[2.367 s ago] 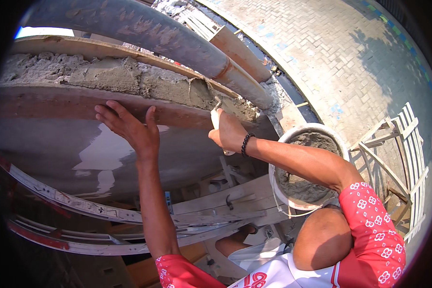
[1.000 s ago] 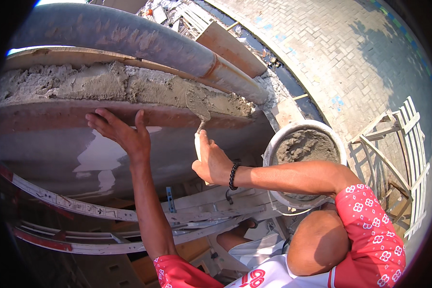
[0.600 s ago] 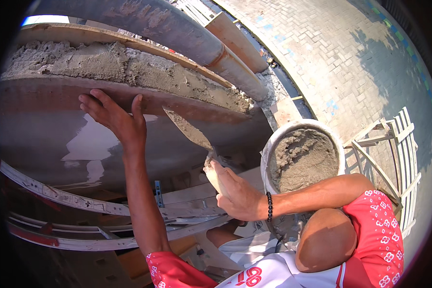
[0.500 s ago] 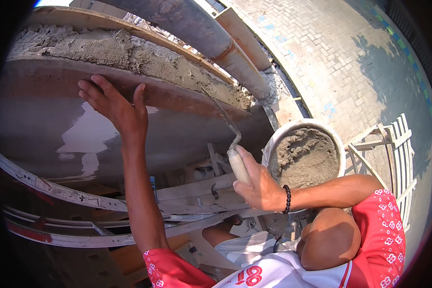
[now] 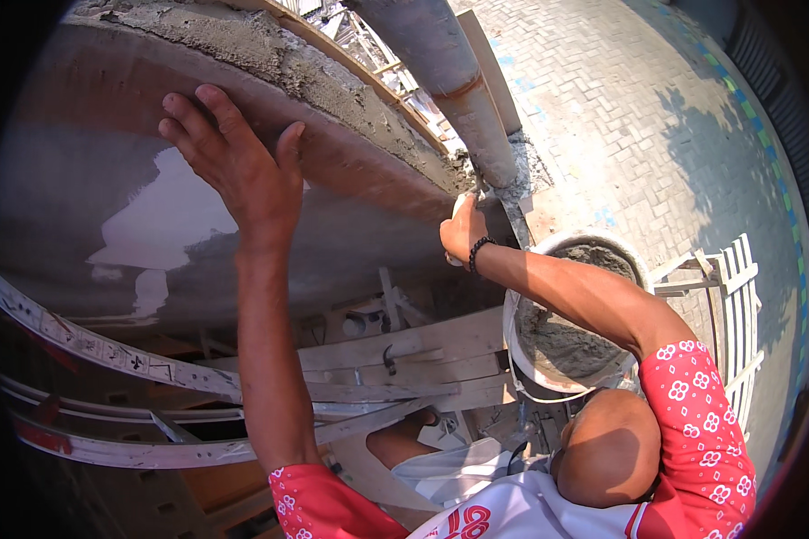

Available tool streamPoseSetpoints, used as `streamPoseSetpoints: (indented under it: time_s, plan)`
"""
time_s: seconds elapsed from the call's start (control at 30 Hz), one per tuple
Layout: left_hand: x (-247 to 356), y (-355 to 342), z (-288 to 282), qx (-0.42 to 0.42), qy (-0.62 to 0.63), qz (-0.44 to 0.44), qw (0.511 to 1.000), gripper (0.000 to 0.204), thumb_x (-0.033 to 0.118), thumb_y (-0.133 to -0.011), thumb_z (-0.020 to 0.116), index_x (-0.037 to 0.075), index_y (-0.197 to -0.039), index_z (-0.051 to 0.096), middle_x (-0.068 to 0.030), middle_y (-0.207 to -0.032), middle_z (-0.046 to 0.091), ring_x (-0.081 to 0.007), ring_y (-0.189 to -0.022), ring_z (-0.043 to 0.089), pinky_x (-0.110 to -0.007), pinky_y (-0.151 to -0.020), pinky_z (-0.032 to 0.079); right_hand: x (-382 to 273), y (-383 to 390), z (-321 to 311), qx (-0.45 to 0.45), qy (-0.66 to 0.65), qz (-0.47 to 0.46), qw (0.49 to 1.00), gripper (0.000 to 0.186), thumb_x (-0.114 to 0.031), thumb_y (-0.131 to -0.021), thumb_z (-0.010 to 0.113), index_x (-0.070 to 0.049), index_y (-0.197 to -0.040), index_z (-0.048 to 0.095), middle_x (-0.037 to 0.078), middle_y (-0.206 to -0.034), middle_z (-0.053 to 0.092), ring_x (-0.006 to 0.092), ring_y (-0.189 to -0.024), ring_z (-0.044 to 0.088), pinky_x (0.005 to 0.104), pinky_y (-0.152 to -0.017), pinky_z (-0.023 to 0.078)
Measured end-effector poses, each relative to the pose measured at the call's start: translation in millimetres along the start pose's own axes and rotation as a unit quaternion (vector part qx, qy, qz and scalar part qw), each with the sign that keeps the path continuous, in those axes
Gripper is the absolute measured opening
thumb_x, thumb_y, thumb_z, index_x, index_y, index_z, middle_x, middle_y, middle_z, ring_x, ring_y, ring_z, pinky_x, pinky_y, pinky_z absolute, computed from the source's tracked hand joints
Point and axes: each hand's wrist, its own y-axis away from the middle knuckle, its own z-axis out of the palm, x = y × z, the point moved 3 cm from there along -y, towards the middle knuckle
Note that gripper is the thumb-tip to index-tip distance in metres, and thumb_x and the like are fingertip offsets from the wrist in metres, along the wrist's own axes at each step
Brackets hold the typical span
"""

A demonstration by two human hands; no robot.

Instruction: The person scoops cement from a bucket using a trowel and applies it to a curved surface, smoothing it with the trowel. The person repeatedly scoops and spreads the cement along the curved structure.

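My left hand (image 5: 243, 166) lies flat with fingers spread on the smooth reddish-grey wall face (image 5: 90, 81), just below its top edge. Wet grey mortar (image 5: 269, 67) runs along that top. My right hand (image 5: 464, 232), a black bead bracelet at its wrist, is closed around the pale handle of a trowel (image 5: 455, 261). It reaches to the right end of the mortar strip, beside the foot of a thick grey pipe (image 5: 476, 135). The trowel's blade is mostly hidden there. Under my right forearm stands a white bucket (image 5: 515, 346) part filled with mortar.
A wooden board (image 5: 377, 72) edges the mortar's far side. Below the wall is a metal ladder (image 5: 153, 364) with wooden planks (image 5: 458, 337) near it. A white slatted wooden frame (image 5: 737, 296) stands right of the bucket, over block paving (image 5: 593, 135).
My right hand has moved forward with the trowel, from beside the bucket to the mortar's end by the pipe. My left hand stays spread on the wall; the view has shifted slightly.
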Motion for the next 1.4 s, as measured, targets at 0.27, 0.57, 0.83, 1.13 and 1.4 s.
streamPoseSetpoints:
  time_s: [0.27, 0.57, 0.83, 1.13, 1.4]
  plan:
    - [0.7, 2.0, 0.7, 0.004, 0.007, 0.007, 1.000, 0.106, 0.033, -0.081, 0.076, 0.009, -0.155, 0.004, -0.0253, -0.158, -0.007, -0.0564, -0.141, 0.001, -0.063, -0.111, 0.015, 9.3, -20.5, 29.4, 0.037, -0.035, 0.083, 0.995, 0.068, -0.015, -0.090, 0.057, -0.005, -0.146, 0.019, 0.033, -0.131, 0.045, 0.0469, -0.116, 0.054, 0.0503, -0.097, 0.047]
    - [-2.6, 6.3, 2.5, 0.003, 0.004, -0.001, 1.000, 0.103, 0.034, -0.084, 0.074, 0.009, -0.155, 0.004, -0.0242, -0.159, -0.006, -0.0562, -0.141, 0.000, -0.063, -0.111, 0.014, 20.7, -1.2, 19.4, -0.107, -0.036, -0.016, 0.993, 0.064, -0.011, -0.087, 0.055, -0.001, -0.142, 0.025, 0.035, -0.122, 0.055, 0.0450, -0.114, 0.057, 0.0491, -0.096, 0.048]
    - [-2.9, 4.1, 2.4, 0.008, -0.004, 0.020, 1.000, 0.100, 0.039, -0.087, 0.069, 0.009, -0.155, 0.002, -0.0253, -0.158, -0.007, -0.0568, -0.141, -0.001, -0.066, -0.110, 0.014, 18.2, -10.2, -3.4, -0.035, 0.015, -0.077, 0.996, 0.067, -0.012, -0.086, 0.053, 0.001, -0.145, 0.022, 0.036, -0.119, 0.055, 0.0453, -0.111, 0.058, 0.0488, -0.094, 0.047]
    - [-3.2, 5.0, 1.9, 0.004, -0.007, 0.030, 1.000, 0.102, 0.036, -0.086, 0.071, 0.008, -0.155, 0.001, -0.0259, -0.158, -0.008, -0.0578, -0.140, 0.000, -0.066, -0.109, 0.015, 12.3, -49.2, -5.3, -0.026, 0.127, -0.094, 0.987, 0.045, -0.013, -0.085, 0.052, 0.007, -0.123, 0.038, 0.034, -0.102, 0.063, 0.0456, -0.097, 0.064, 0.0490, -0.084, 0.051]
    - [-6.4, 4.9, 2.4, 0.006, 0.000, 0.024, 1.000, 0.097, 0.047, -0.091, 0.063, 0.008, -0.155, 0.002, -0.0270, -0.158, -0.006, -0.0549, -0.142, 0.000, -0.064, -0.111, 0.012, 25.7, -28.1, -29.7, -0.118, 0.134, -0.182, 0.967, 0.035, -0.011, -0.081, 0.060, 0.003, -0.111, 0.047, 0.032, -0.090, 0.063, 0.0467, -0.082, 0.065, 0.0501, -0.072, 0.053]
